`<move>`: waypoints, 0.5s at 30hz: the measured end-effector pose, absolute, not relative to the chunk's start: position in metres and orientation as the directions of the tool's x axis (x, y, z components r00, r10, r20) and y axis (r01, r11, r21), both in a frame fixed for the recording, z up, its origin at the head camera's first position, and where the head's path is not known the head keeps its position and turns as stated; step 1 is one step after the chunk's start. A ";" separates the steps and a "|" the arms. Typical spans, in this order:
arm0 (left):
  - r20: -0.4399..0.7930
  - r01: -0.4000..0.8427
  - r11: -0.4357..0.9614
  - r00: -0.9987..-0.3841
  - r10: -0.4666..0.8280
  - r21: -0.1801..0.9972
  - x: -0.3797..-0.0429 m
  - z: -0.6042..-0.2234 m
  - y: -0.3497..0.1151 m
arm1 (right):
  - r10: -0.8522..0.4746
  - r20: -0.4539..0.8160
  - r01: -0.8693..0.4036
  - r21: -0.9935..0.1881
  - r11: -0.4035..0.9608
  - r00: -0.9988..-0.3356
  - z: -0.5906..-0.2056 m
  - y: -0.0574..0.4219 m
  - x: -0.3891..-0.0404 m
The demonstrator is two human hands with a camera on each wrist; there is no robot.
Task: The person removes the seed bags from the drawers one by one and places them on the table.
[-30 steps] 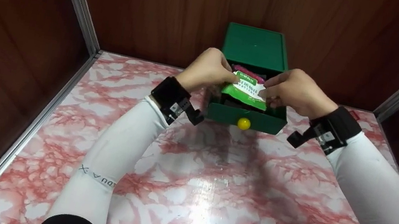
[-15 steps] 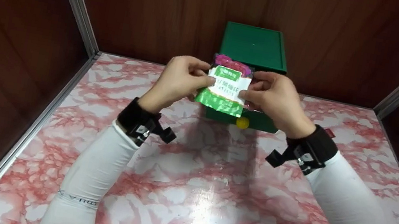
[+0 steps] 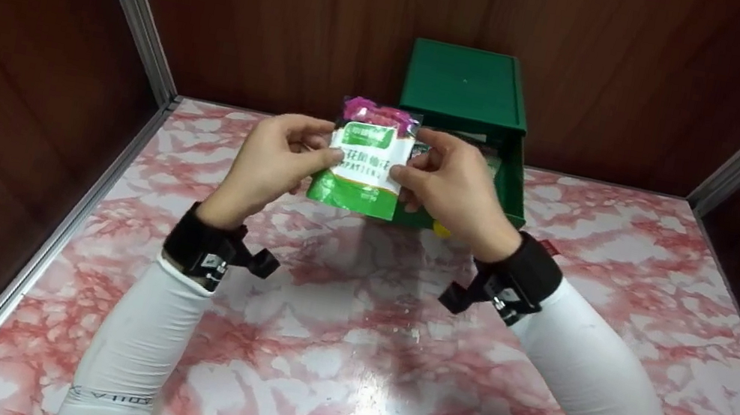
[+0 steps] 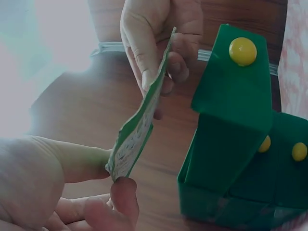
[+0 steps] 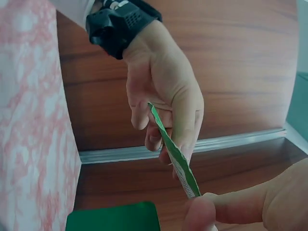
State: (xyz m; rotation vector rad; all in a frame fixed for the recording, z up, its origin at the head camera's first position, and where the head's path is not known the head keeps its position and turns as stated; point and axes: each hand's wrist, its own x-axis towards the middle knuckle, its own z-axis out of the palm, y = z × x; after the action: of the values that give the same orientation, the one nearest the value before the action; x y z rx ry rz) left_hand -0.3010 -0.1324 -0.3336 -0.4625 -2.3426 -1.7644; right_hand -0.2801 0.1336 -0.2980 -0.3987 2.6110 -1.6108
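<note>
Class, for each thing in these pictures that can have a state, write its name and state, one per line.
Packet: held up, slightly bent; whether sealed, unclear
Left hand: pinching the packet's left side
Right hand: pinching its right side
Top drawer: pulled open
Lower drawers: apparently shut

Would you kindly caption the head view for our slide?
Left hand and right hand pinch a packet near an open green drawer.
</note>
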 end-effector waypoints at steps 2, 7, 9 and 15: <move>0.320 0.343 0.266 -0.939 0.129 0.901 -0.299 -0.334 -0.141 | -0.251 0.074 -0.178 -0.888 0.425 -0.965 -0.298 0.124 -0.280; 0.310 0.326 0.279 -0.945 0.101 0.903 -0.296 -0.335 -0.161 | -0.292 0.030 -0.174 -0.860 0.480 -0.956 -0.298 0.101 -0.279; 0.300 0.314 0.276 -0.950 0.091 0.909 -0.295 -0.336 -0.168 | -0.305 0.039 -0.195 -0.843 0.501 -0.952 -0.299 0.093 -0.279; 0.293 0.305 0.272 -0.952 0.085 0.913 -0.296 -0.340 -0.182 | -0.340 0.095 -0.261 -0.834 0.486 -0.936 -0.307 0.074 -0.281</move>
State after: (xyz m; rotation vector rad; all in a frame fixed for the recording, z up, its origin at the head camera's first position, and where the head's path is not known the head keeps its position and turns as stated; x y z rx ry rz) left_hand -0.2961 -0.1816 -0.3397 -0.3650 -2.3511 -1.7531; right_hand -0.2808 0.0739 -0.3066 -0.5337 2.6360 -1.4568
